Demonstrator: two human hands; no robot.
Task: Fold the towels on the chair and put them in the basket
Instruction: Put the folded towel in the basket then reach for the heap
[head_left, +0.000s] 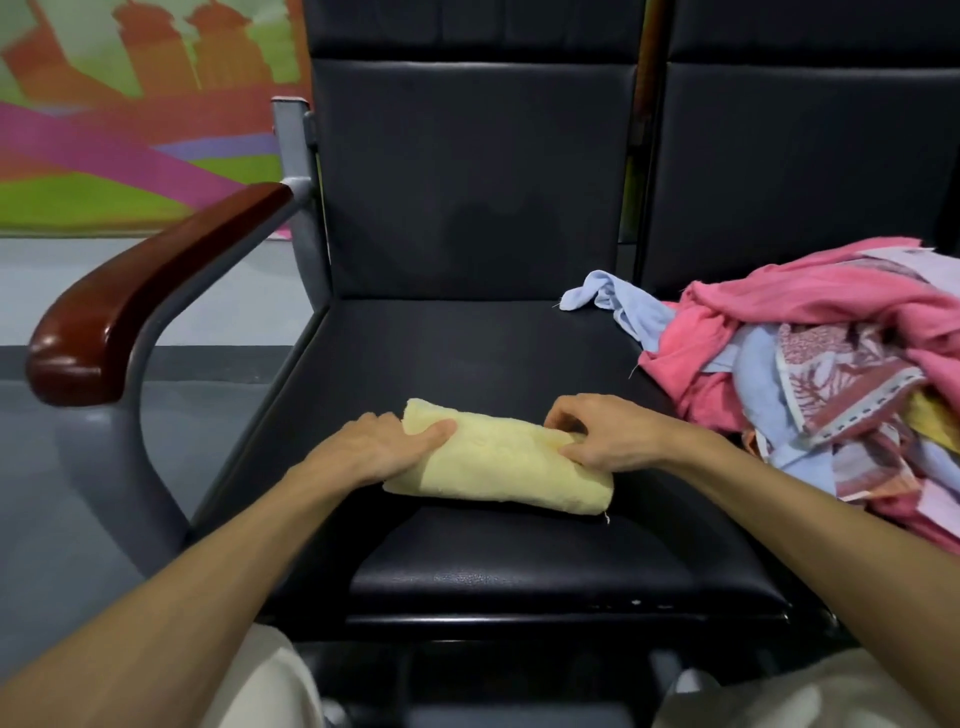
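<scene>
A pale yellow towel (498, 462), folded into a thick narrow bundle, lies on the black seat of the chair (467, 353) near its front. My left hand (379, 444) grips the towel's left end, thumb on top. My right hand (602, 431) pinches the towel's right upper edge with curled fingers. A heap of unfolded towels (810, 374), pink, light blue and patterned, lies on the neighbouring seat to the right, spilling onto this one. No basket is in view.
The chair has a brown wooden armrest (140, 296) on a grey metal frame at the left. A second black chair (810, 171) stands to the right. Grey floor and a colourful wall panel (130, 114) lie beyond the armrest.
</scene>
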